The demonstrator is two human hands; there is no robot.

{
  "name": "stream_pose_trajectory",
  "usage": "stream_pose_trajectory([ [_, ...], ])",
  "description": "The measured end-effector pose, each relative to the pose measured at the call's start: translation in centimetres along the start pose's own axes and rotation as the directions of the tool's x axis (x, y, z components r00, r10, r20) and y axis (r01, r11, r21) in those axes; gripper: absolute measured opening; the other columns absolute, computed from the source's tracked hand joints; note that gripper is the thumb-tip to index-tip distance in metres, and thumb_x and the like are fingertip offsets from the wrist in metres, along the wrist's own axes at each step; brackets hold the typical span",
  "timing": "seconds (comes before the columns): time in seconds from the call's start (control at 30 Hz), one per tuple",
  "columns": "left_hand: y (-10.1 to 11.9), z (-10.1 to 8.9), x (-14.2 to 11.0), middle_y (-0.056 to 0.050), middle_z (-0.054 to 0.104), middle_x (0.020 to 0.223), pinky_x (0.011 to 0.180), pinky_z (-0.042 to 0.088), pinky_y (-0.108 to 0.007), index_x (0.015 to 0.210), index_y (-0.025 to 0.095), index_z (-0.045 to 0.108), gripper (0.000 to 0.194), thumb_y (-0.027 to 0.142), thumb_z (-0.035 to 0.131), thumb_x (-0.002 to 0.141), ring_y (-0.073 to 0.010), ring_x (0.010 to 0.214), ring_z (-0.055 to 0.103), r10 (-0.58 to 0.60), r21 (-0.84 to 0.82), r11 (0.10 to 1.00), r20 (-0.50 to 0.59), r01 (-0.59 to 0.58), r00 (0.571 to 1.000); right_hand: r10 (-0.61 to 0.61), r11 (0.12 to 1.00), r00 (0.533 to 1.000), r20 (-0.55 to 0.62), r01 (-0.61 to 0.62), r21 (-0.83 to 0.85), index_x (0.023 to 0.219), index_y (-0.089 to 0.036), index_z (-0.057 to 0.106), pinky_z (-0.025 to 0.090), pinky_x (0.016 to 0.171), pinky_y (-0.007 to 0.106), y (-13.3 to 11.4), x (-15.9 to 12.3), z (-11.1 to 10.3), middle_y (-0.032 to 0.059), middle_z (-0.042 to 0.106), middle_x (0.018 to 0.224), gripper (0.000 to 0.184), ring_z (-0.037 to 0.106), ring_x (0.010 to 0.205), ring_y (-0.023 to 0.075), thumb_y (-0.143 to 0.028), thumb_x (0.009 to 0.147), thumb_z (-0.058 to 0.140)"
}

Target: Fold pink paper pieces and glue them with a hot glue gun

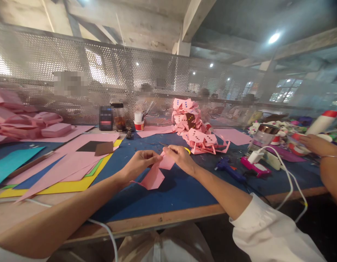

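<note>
Over the blue mat, my left hand (142,162) pinches the upper edge of a folded pink paper piece (152,179). My right hand (181,158) is closed on the same piece from the other side, fingertips close to those of the left. The paper hangs below both hands, bent at a crease, with a narrow strip sticking out on the left. A yellow loop (188,150) shows just behind my right hand, and a thin pointed tip shows above its fingers; I cannot tell whether that hand holds them.
Coloured paper sheets (86,163) lie at left, near piled pink paper shapes (29,123). Pink dotted paper pieces (194,125) are stacked behind my hands. A blue glue gun (231,170), pink power strip (255,167), white cable (287,174) and jar (262,138) stand right. Another person's arm (326,156) reaches in.
</note>
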State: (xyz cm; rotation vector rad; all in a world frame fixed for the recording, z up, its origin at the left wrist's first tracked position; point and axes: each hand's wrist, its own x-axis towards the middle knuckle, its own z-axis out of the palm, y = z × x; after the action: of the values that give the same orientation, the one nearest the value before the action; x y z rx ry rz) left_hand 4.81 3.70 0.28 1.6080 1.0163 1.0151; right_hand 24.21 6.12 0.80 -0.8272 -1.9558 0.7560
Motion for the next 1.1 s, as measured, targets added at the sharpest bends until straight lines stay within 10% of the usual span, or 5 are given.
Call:
stream_pose_trajectory([
  [1.1, -0.03, -0.05, -0.04, 0.004, 0.048, 0.059, 0.054, 0.030, -0.022, 0.065, 0.015, 0.058, 0.039, 0.050, 0.069, 0.077, -0.0096, 0.056, 0.040, 0.062, 0.085, 0.995, -0.016, -0.060, 0.998, -0.004, 0.999, 0.999, 0.044, 0.002, 0.054, 0.066, -0.019, 0.041, 0.026, 0.056, 0.025, 0.22, -0.08, 0.23, -0.0045, 0.031, 0.066, 0.039, 0.031, 0.062, 0.0105, -0.048, 0.092, 0.047],
])
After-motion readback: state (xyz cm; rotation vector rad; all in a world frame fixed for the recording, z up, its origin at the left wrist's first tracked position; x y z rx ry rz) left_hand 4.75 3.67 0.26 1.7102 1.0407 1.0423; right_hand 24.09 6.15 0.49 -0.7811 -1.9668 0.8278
